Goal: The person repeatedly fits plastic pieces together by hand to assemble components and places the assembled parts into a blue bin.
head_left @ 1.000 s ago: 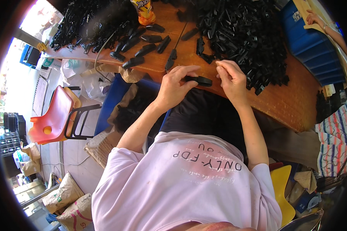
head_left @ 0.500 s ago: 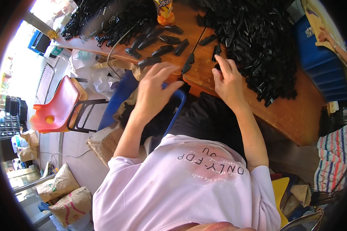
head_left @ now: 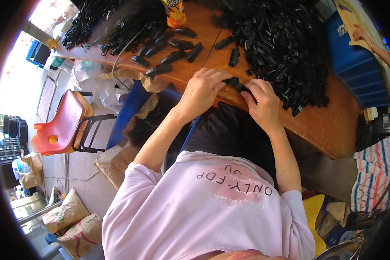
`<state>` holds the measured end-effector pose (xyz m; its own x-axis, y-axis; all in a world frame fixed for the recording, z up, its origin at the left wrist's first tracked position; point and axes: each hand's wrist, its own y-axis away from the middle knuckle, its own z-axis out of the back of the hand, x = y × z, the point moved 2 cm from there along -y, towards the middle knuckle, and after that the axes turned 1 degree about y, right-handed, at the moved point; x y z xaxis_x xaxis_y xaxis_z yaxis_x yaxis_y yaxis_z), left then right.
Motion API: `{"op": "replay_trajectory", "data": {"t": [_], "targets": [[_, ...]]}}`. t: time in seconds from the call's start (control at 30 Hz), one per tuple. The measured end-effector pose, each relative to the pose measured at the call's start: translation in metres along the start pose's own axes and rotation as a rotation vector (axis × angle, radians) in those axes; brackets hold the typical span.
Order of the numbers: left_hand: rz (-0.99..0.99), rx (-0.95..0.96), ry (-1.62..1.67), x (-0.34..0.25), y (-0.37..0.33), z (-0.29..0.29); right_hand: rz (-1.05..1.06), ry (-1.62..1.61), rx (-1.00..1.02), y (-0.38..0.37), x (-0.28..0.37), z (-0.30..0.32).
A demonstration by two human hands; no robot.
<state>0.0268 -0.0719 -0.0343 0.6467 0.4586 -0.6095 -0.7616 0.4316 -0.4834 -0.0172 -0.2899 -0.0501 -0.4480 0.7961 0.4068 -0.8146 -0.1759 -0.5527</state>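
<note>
Over the near edge of the wooden table (head_left: 320, 125), both hands are close together. My left hand (head_left: 199, 93) pinches a black plastic part (head_left: 232, 81) between thumb and fingers. Facing it, my right hand (head_left: 264, 106) has its thumb and fingers closed on a small black piece (head_left: 242, 88), close to the left hand's part. Whether the two pieces touch, I cannot tell. Several similar long black parts (head_left: 174, 56) lie loose beyond my left hand. One more black part (head_left: 234, 57) lies just beyond the hands, beside a large heap of black parts (head_left: 290, 56).
Another black heap (head_left: 104, 28) covers the far left, near an orange drink bottle (head_left: 174, 16). Below the table edge at left stands a blue bin (head_left: 123, 115) with black contents. A pink chair (head_left: 63, 119) is farther left. Another person's hand (head_left: 362, 34) shows above a blue crate (head_left: 357, 69).
My hands have come together at the table edge. The left moved right and now grips a black part; the right has closed on a small piece. The part lying between them earlier is gone from that spot.
</note>
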Motion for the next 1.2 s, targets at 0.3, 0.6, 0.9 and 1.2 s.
{"op": "replay_trajectory", "data": {"t": [0.3,0.6,0.9,1.2], "targets": [[0.032,0.000,0.030,0.014,0.001,-0.004,0.051,-0.195,0.001,-0.009,-0.010,-0.001],[0.077,0.093,0.145,0.011,-0.006,0.002,0.262,-0.090,-0.006,-0.022,0.005,-0.013],[0.194,0.113,-0.127,-0.005,0.041,0.067,0.227,0.025,-0.169,0.000,0.007,-0.017],[0.174,-0.178,-0.503,0.008,0.000,0.066,0.192,0.464,0.028,-0.047,-0.017,-0.023]]}}
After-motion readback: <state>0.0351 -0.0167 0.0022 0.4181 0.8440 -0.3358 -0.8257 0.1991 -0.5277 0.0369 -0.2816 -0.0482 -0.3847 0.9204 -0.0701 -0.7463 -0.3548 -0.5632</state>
